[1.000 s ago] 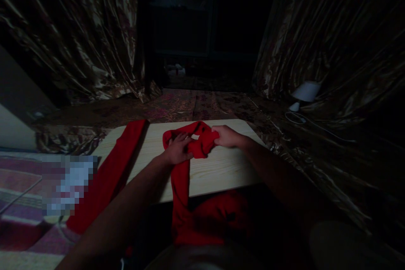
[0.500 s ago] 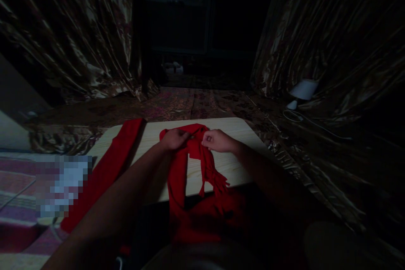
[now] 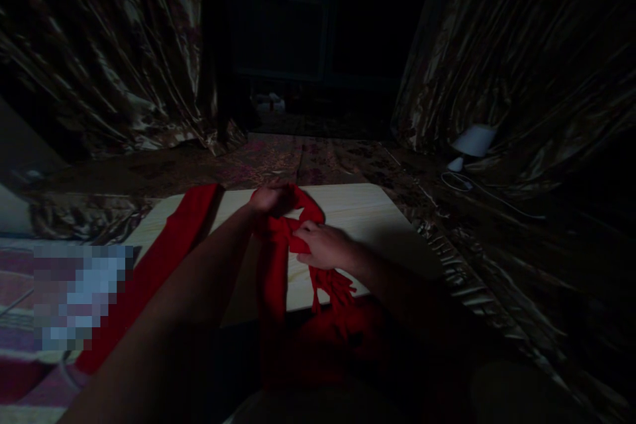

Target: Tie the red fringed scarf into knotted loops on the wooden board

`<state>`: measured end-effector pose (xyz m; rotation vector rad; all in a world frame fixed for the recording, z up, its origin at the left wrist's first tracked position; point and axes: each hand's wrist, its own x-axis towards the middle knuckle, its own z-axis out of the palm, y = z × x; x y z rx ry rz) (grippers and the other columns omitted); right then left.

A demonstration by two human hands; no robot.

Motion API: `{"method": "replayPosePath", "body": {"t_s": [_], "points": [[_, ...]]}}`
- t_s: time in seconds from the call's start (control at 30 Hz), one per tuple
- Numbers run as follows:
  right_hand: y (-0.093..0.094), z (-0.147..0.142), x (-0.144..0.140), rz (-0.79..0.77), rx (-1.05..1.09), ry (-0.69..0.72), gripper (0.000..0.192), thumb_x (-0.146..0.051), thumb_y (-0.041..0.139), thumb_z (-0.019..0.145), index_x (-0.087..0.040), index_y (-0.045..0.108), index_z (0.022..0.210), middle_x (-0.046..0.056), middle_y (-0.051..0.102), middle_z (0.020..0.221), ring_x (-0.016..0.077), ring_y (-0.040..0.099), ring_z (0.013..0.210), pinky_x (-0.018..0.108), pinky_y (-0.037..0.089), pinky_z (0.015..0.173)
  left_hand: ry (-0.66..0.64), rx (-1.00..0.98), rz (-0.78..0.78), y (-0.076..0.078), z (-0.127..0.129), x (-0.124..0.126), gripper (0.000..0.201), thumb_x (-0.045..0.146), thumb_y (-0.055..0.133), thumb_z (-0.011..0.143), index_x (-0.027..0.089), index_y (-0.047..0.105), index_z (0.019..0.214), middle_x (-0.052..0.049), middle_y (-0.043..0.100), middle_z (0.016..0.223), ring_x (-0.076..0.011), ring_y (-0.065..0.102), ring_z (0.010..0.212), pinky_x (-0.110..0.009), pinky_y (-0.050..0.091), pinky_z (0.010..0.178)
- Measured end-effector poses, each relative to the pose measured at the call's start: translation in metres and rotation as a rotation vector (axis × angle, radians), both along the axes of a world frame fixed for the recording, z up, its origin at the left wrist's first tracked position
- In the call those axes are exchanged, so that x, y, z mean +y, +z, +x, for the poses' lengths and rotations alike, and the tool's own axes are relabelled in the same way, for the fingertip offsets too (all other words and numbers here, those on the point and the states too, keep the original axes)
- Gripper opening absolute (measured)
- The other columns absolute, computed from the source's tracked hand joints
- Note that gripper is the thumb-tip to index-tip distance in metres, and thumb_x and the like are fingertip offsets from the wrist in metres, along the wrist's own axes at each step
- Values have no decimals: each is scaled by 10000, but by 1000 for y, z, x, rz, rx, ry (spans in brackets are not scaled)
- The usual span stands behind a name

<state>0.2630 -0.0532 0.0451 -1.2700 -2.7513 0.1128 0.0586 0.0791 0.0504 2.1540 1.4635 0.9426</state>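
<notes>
A red scarf (image 3: 272, 265) lies folded on a small light wooden table (image 3: 358, 212), one length hanging off the near edge into my lap. My left hand (image 3: 271, 199) grips the scarf's fold at the far end. My right hand (image 3: 324, 245) holds the other strand lower down, just above its fringed end (image 3: 332, 288). A second red scarf (image 3: 171, 248) lies flat along the table's left side, running off the near edge.
Shiny patterned brown curtains hang on both sides. A white lamp (image 3: 472, 142) with a cable sits on the floor at the right. A patterned rug covers the floor behind the table. A striped mat lies at the left.
The right hand has slid down the strand towards me, and the fringed end now hangs over the table edge. The left hand has shifted slightly farther along the fold.
</notes>
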Motion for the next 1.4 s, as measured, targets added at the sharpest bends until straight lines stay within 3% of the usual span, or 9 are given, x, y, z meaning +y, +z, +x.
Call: {"method": "replayPosePath", "body": {"t_s": [0.13, 0.23, 0.37, 0.57, 0.83, 0.97, 1.1, 1.23, 1.4], "points": [[7, 1, -10, 88, 81, -39, 525, -415, 669, 872, -182, 589, 1336, 143, 573, 1339, 283, 575, 1183, 386, 453, 986, 146, -21, 14, 7, 2, -36, 376, 245, 454, 923, 62, 713, 1126, -169, 728, 1090, -245, 653, 961, -380, 469, 918], [14, -5, -38, 80, 169, -50, 277, -341, 544, 953, -154, 722, 1055, 127, 686, 1119, 252, 606, 1095, 361, 440, 952, 19, 3, -36, 0, 5, -71, 362, 326, 489, 928, 117, 750, 1067, -121, 755, 1042, -225, 679, 933, -338, 490, 910], [14, -14, -80, -428, 216, 112, 267, -392, 582, 914, -191, 751, 863, 33, 745, 863, 152, 662, 792, 249, 457, 727, -303, 90, -68, -20, 4, -103, 480, 426, 465, 938, 189, 681, 1296, -100, 608, 1409, -283, 511, 1347, -448, 348, 1151], [5, -19, -111, -710, 79, 188, 504, -637, 591, 831, -220, 710, 1087, 55, 747, 1062, 216, 688, 915, 266, 468, 693, -414, 163, -279, -34, 0, -102, 565, 381, 267, 971, 251, 579, 1424, -27, 356, 1603, -262, 207, 1530, -548, 14, 1230], [-26, -20, -128, -801, 147, 114, 437, -540, 655, 783, -171, 673, 1017, 104, 716, 979, 254, 666, 836, 301, 473, 638, -463, -290, -486, -40, -7, -92, 609, 539, 291, 953, 224, 730, 1234, -46, 506, 1510, -267, 245, 1518, -436, 59, 1248], [17, -4, -119, -1001, 561, 213, 500, -529, 510, 913, -209, 513, 1297, 69, 713, 1019, 132, 614, 618, 245, 466, 546, -376, -612, -680, -35, -5, -102, 634, 676, 452, 880, 199, 744, 1178, -113, 664, 1326, -323, 380, 1449, -477, 271, 1196], [69, 28, -62, -927, 1204, -25, 464, -441, 631, 837, -191, 547, 1218, 49, 709, 919, 67, 466, 426, 212, 410, 418, -329, -834, -782, -31, -6, -103, 801, 827, 519, 762, 115, 758, 1040, -191, 723, 1170, -361, 606, 1222, -453, 454, 1062], [97, 74, -8, -785, 1190, -228, 404, -359, 740, 702, -158, 621, 1031, -17, 638, 715, 45, 370, 388, 201, 405, 412, -390, -608, -636, -33, -12, -97, 607, 703, 776, 634, 134, 768, 848, -141, 762, 986, -317, 675, 1052, -431, 480, 1015], [131, 138, 5, -846, 602, -259, 629, -229, 815, 593, -163, 655, 1198, 48, 708, 1014, 152, 664, 800, 238, 527, 701, -400, -470, -508, -41, -15, -90, 498, 639, 800, 630, 152, 698, 623, -107, 754, 923, -250, 663, 963, -362, 517, 869]]}}
